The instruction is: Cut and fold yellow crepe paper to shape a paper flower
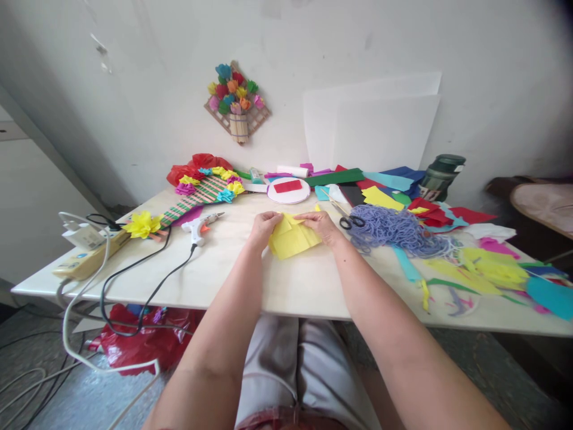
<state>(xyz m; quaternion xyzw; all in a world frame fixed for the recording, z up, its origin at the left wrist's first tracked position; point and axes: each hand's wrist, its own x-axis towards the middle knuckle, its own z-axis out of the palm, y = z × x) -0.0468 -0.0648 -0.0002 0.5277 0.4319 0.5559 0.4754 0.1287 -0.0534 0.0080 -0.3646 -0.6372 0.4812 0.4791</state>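
A yellow sheet of crepe paper [294, 242] is stretched between my two hands above the middle of the table. My left hand [267, 227] pinches its upper left corner. At the upper right edge, my right hand [320, 224] grips the same sheet, where the paper looks folded over. Black-handled scissors [351, 222] lie just right of my right hand, beside a heap of lilac yarn [394, 230]. Beyond my hands sits a white oval disc [302, 194] with a red rectangle [288, 186] on it.
A white glue gun [193, 229] with a black cord lies to the left, near a power strip [92, 257] and a flower-trimmed stick craft [197, 200]. Coloured paper scraps [492, 269] spread over the right side. A dark green bottle [441, 177] stands at the back right.
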